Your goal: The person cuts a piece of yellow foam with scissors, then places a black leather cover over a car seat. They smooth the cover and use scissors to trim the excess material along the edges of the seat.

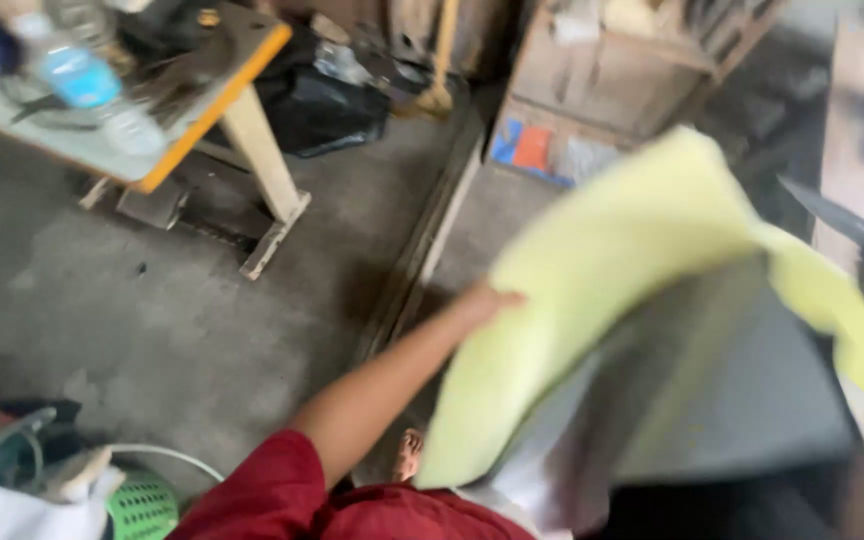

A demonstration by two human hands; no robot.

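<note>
Left hand point(487, 300) stretched out from red sleeve point(262, 495), fingers clamped on edge of pale yellow sheet point(592, 300). Sheet lifted, tilted, blurred, spreading from centre toward 3 o'clock over grey board point(752, 400). Right hand: dark blur at 4 o'clock edge, grip cannot tell. Tabletop point(222, 100) with water bottle point(82, 80) at 10 o'clock. Green basket point(142, 505) at 7 o'clock on concrete floor point(152, 320).

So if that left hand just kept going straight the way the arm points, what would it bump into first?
The left hand is already against the pale yellow sheet, so it would push into that first. Beyond it, up and to the right, stands a wooden shelf unit, though depth is hard to judge in this blurred view.
</note>
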